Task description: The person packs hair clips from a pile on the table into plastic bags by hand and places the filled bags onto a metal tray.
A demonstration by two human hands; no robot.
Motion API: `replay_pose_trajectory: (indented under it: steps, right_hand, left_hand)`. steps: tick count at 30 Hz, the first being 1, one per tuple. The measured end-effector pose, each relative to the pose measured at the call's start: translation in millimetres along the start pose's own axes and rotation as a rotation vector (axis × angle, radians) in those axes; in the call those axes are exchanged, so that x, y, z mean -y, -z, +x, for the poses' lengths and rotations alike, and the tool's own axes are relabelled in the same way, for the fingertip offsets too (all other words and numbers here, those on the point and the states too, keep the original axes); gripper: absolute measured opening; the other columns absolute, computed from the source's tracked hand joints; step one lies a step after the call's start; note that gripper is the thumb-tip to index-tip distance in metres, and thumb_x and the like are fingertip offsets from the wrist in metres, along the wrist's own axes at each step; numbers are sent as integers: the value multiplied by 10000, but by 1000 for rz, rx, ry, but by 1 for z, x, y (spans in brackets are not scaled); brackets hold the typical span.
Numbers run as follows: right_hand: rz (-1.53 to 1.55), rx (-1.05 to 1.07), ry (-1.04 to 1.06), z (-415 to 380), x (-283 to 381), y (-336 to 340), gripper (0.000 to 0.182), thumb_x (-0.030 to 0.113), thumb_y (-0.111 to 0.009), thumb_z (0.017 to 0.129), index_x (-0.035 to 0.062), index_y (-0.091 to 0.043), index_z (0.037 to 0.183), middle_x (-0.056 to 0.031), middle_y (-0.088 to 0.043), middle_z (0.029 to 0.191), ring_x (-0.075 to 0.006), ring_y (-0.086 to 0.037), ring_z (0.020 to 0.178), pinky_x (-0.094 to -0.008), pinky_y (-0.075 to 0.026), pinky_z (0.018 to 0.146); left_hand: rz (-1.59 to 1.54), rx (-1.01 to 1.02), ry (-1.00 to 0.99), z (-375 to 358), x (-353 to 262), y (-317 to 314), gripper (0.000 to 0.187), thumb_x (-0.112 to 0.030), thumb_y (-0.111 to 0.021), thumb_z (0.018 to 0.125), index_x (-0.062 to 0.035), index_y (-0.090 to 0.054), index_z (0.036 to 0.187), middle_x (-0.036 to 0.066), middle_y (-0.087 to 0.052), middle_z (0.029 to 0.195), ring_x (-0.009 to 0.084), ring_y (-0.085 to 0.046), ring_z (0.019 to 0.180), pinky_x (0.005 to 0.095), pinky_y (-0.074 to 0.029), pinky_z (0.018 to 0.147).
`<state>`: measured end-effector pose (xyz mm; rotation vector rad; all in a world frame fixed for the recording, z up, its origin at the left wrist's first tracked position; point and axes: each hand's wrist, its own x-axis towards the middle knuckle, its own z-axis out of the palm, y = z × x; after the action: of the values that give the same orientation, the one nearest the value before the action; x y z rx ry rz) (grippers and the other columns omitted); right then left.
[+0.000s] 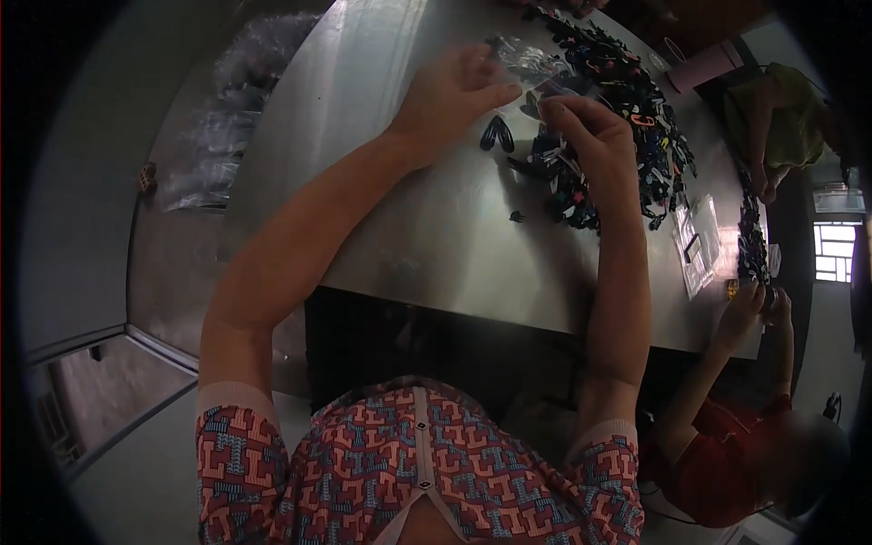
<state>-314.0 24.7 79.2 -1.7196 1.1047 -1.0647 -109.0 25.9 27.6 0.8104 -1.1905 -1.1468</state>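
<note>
Over the far part of the metal table, my left hand is beside a clear plastic bag, its fingers curled and smeared by motion. To its right, my right hand has thumb and forefinger pinched together at the bag's near edge; what lies between them is too small to make out. A large pile of small dark clips with some coloured pieces spreads beyond and right of my right hand. A dark V-shaped clip lies below my left hand, and a tiny dark piece lies nearer me.
Clear plastic bags lie at the table's right side. More plastic bags are beyond its left edge. A co-worker in red handles items at the right corner; another in green is farther back. A pink container stands at the far right.
</note>
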Motion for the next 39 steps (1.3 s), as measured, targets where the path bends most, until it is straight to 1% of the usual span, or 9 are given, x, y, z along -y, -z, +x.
replay_pose_trajectory:
  steps: [1,3,12,15,18,21,24,32,39]
  right_hand:
    - [-20,-16,17,0,0,0,192,168,-722,886,11,-738,996,-30,-726,891,-71,-643,846,-218,-490,795]
    - [-30,-22,-1,-1,3,1,202,182,-732,879,10,-736,985,-23,-718,867,-65,-630,819,-217,-484,771]
    - [-105,32,-2,-3,4,-11,238,246,-759,861,14,-706,851,17,-668,751,-37,-562,700,-212,-437,650]
    - [-141,69,-12,-5,2,-16,244,253,-759,862,15,-701,845,21,-654,733,-38,-545,684,-217,-425,613]
    - [-136,97,-13,-6,5,-18,248,255,-760,860,16,-694,851,16,-649,734,-42,-543,685,-218,-422,593]
    - [-140,12,32,-5,4,-23,253,251,-767,850,15,-675,851,11,-643,734,-48,-550,691,-219,-434,590]
    - [-198,-89,103,-6,7,-25,254,238,-774,839,14,-655,849,10,-637,728,-54,-557,688,-222,-451,596]
    - [-279,-50,77,-10,7,-26,209,205,-761,843,18,-676,878,9,-656,732,-49,-559,653,-221,-457,597]
    - [-101,8,-10,-11,8,-27,184,195,-720,880,26,-703,951,11,-676,755,-34,-551,646,-210,-439,574]
  left_hand:
    - [0,1,1,1,3,1,560,-227,-748,876,2,-499,1322,138,-570,1292,182,-577,1177,323,-479,995]
    - [444,-85,-436,6,8,3,847,-260,-828,751,28,-374,1406,174,-486,1372,276,-513,1244,389,-444,1026]
    - [979,4,-869,-8,-6,-10,827,-149,-826,690,-45,-407,1395,128,-527,1292,288,-496,1237,417,-332,1122]
    - [916,127,-789,-7,0,-4,817,-151,-775,688,-5,-395,1395,183,-533,1231,364,-478,1208,452,-374,1044]
    - [872,140,-703,-7,3,-3,728,-95,-732,704,-11,-427,1360,168,-574,1106,357,-540,1073,452,-421,945]
    - [934,76,-770,-6,5,-3,638,-39,-677,717,2,-456,1315,163,-596,1037,356,-572,967,448,-442,857]
    - [1065,33,-658,-5,8,0,729,-25,-703,710,-63,-431,1386,111,-577,1071,307,-541,1053,418,-389,974]
    - [1246,-6,-712,-5,4,1,711,-64,-699,731,-51,-432,1390,121,-567,1075,313,-520,1036,419,-379,956]
    - [1248,16,-655,-9,2,-1,779,-141,-744,717,-49,-406,1412,127,-542,1146,309,-502,1099,426,-349,1017]
